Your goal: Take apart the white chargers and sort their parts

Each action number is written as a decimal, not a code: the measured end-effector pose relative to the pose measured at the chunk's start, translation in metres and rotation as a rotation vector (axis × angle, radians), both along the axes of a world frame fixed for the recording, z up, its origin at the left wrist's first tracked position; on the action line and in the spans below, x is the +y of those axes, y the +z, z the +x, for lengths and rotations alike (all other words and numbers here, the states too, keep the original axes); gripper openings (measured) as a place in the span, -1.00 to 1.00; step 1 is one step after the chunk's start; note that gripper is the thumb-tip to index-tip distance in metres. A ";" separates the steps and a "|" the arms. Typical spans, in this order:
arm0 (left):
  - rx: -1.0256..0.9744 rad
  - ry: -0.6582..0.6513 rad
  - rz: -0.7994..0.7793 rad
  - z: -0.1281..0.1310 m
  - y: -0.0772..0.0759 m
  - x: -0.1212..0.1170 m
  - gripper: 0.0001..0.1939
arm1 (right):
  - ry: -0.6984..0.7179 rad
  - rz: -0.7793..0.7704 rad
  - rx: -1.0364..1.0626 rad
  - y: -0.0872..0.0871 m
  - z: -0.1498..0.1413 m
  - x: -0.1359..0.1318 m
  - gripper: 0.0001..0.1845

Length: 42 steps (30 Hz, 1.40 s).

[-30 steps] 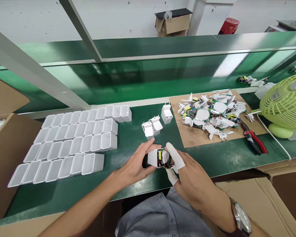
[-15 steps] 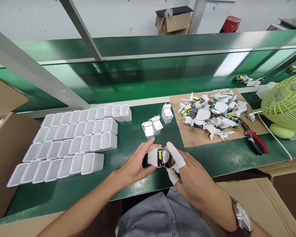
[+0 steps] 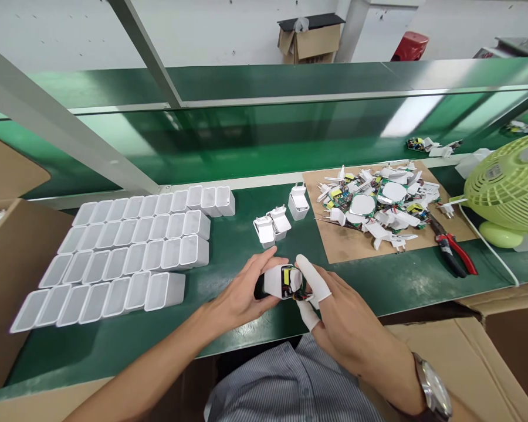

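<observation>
Centrally, just below mid-frame, the left hand [image 3: 243, 288] grips the left portion of a white casing [image 3: 273, 282]. An exposed circuit assembly [image 3: 294, 280] shows at the casing's right end, between both hands. The right hand [image 3: 345, 308], wearing white finger covers [image 3: 314, 281], pinches the assembly's right end.

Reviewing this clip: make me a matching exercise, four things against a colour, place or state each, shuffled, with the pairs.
1. Pliers
2. Fan
3. White case
4. Right hand

A. Wears white finger covers
B. Yellow-green
C. Held in the left hand
D. Red and black handles

Pairs: 1-D, 2-B, 3-C, 4-A
</observation>
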<state>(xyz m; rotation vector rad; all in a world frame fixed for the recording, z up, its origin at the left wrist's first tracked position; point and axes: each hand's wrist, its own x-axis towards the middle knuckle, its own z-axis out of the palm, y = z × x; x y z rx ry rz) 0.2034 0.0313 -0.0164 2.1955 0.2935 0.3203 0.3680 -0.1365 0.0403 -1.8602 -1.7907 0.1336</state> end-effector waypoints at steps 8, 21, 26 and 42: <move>-0.008 -0.002 -0.001 -0.001 -0.001 0.000 -0.05 | 0.004 -0.014 0.015 0.001 0.000 -0.001 0.06; -0.014 -0.005 -0.001 0.000 0.000 0.000 -0.04 | 0.011 -0.030 0.029 -0.001 0.002 -0.001 0.02; -0.006 0.003 0.016 -0.001 0.000 0.000 -0.04 | 0.014 -0.020 -0.002 0.000 0.001 0.000 0.04; 0.012 -0.120 0.006 -0.004 0.002 0.004 -0.02 | -0.055 0.017 0.172 -0.008 0.000 -0.005 -0.23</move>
